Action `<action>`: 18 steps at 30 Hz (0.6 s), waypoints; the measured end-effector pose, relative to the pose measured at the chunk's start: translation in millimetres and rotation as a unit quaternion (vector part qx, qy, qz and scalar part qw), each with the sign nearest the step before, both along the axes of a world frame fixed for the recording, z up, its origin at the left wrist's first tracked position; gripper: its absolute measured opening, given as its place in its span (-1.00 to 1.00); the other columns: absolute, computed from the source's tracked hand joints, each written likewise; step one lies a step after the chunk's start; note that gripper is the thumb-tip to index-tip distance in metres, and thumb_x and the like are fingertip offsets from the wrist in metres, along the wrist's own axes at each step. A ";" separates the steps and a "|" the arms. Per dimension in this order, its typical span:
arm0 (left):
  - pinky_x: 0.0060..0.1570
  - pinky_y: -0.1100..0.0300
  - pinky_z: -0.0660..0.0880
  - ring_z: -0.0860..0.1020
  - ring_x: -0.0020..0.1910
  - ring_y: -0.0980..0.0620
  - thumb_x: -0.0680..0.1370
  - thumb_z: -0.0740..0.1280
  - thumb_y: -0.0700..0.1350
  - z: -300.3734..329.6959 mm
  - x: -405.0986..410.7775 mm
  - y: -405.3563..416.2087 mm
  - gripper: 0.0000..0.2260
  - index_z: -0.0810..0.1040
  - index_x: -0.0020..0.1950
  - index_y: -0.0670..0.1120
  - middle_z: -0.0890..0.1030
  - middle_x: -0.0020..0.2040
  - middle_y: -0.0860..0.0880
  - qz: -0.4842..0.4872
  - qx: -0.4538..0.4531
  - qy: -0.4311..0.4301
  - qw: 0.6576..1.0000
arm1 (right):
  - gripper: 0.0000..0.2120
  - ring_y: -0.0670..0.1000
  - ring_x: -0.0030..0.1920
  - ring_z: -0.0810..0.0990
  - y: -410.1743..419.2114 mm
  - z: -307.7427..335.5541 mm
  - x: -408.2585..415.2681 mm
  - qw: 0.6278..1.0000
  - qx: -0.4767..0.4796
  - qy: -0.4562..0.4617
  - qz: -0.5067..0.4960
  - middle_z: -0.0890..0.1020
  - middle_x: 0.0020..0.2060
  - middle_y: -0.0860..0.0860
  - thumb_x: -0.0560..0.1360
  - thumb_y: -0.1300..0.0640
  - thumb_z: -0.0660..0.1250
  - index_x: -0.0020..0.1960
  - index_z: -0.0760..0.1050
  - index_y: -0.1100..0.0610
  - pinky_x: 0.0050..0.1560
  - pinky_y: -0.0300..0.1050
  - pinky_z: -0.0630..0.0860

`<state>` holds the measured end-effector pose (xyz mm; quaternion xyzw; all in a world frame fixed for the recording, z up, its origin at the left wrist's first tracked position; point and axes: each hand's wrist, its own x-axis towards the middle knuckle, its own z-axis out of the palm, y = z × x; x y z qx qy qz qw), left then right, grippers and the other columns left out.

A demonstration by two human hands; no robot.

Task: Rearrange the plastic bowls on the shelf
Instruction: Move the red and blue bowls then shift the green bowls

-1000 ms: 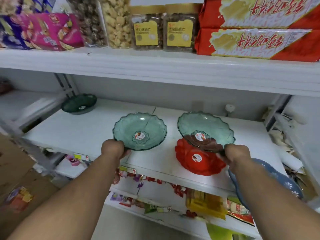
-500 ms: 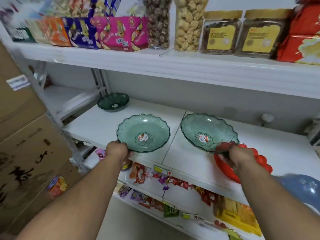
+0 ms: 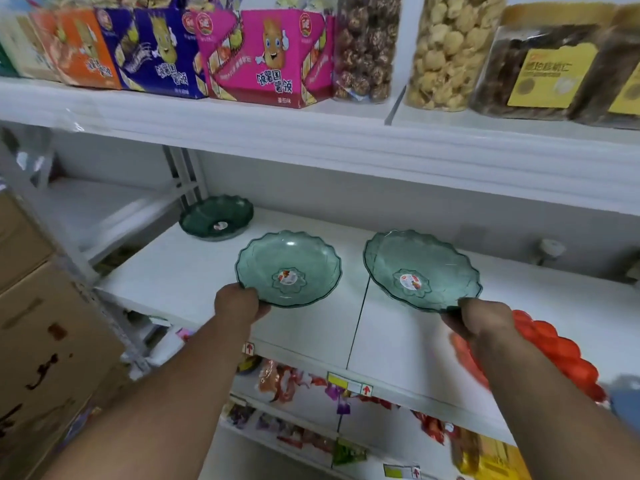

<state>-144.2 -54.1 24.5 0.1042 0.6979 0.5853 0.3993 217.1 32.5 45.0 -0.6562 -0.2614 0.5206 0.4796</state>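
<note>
Two bare forearms reach forward over a white shelf (image 3: 398, 348). The left hand (image 3: 239, 304) pinches the near rim of a clear green bowl (image 3: 289, 268); the right hand (image 3: 479, 318) pinches another green bowl (image 3: 420, 270), tilted with its far-left edge raised. Both open upward — round, so no long axis. A red bowl (image 3: 561, 355) lies just behind the right wrist; a darker green bowl (image 3: 216, 218) sits at the shelf's back left. Risk, as I judge it: one-edge grips may let a bowl tip or slip — or the right forearm may nudge the red one.
</note>
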 end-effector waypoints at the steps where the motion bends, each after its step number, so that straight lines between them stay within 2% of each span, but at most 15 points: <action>1: -0.08 -0.07 0.66 0.65 -0.13 -0.19 0.52 0.25 -0.42 -1.3 -1.7 8.7 -0.86 0.55 -0.15 -0.24 0.64 -0.09 -0.21 -0.002 0.003 0.005 1.000 | -0.87 0.05 -0.54 0.65 7.9 -0.1 -3.2 1.000 0.001 -0.006 -0.002 0.63 -0.28 0.16 0.49 0.42 0.20 -0.04 0.50 0.31 -0.34 -0.11 0.57; 3: 0.04 -0.11 0.63 0.64 -0.04 -0.21 0.53 0.27 -0.42 -2.9 -4.0 26.0 -0.82 0.52 -0.23 -0.21 0.64 -0.09 -0.19 -0.001 0.004 0.012 1.000 | -0.89 0.09 -0.55 0.64 23.2 -1.1 -9.0 1.000 0.003 -0.006 -0.003 0.62 -0.26 0.18 0.47 0.44 0.20 -0.10 0.48 0.32 -0.39 -0.10 0.63; 4: -0.01 -0.06 0.64 0.64 -0.07 -0.20 0.53 0.26 -0.41 -3.0 -5.0 34.4 -0.80 0.51 -0.24 -0.20 0.63 -0.12 -0.18 0.001 0.004 0.008 1.000 | -0.89 0.10 -0.55 0.63 29.8 -1.3 -11.6 1.000 0.004 -0.004 -0.002 0.61 -0.24 0.19 0.47 0.45 0.20 -0.12 0.47 0.32 -0.44 -0.12 0.63; 6: -0.23 0.08 0.65 0.63 -0.18 -0.17 0.54 0.24 -0.40 -2.7 -8.2 49.4 -0.79 0.52 -0.23 -0.18 0.62 -0.17 -0.16 0.008 0.007 -0.001 1.000 | -0.88 0.07 -0.58 0.63 41.0 -1.6 -17.1 1.000 0.000 -0.004 0.002 0.61 -0.22 0.19 0.47 0.45 0.19 -0.13 0.47 0.31 -0.51 -0.16 0.62; 8: -0.35 0.14 0.62 0.64 -0.24 -0.16 0.55 0.23 -0.38 -3.5 -10.9 63.2 -0.80 0.54 -0.21 -0.17 0.63 -0.17 -0.17 0.006 0.007 0.001 1.000 | -0.87 0.11 -0.51 0.66 51.7 -2.2 -21.4 1.000 0.000 0.004 0.004 0.63 -0.17 0.21 0.48 0.44 0.20 -0.06 0.49 0.33 -0.42 -0.10 0.66; 11: -0.41 0.13 0.62 0.64 -0.26 -0.16 0.56 0.24 -0.37 -7.2 -15.0 81.9 -0.80 0.54 -0.20 -0.16 0.63 -0.16 -0.19 0.007 0.000 0.004 1.000 | -0.79 0.15 -0.40 0.67 68.4 -5.0 -28.3 1.000 -0.004 0.008 0.001 0.65 -0.11 0.22 0.48 0.43 0.21 0.07 0.52 0.35 -0.13 0.05 0.70; 14: -0.39 0.12 0.64 0.65 -0.25 -0.16 0.56 0.26 -0.37 -12.0 -20.4 98.7 -0.80 0.54 -0.18 -0.13 0.64 -0.16 -0.18 -0.001 0.002 -0.001 1.000 | -0.78 0.13 -0.45 0.69 81.0 -7.1 -39.1 1.000 -0.005 0.005 0.002 0.68 -0.05 0.23 0.48 0.41 0.22 0.09 0.53 0.35 -0.11 0.02 0.70; 18: -0.37 0.14 0.63 0.64 -0.28 -0.14 0.57 0.25 -0.36 -18.4 -32.3 120.7 -0.80 0.53 -0.20 -0.13 0.62 -0.20 -0.16 -0.017 0.003 -0.005 1.000 | -0.77 0.15 -0.38 0.70 93.2 -9.0 -60.9 1.000 0.005 0.011 0.001 0.69 -0.03 0.26 0.49 0.41 0.22 0.11 0.53 0.37 -0.09 0.04 0.70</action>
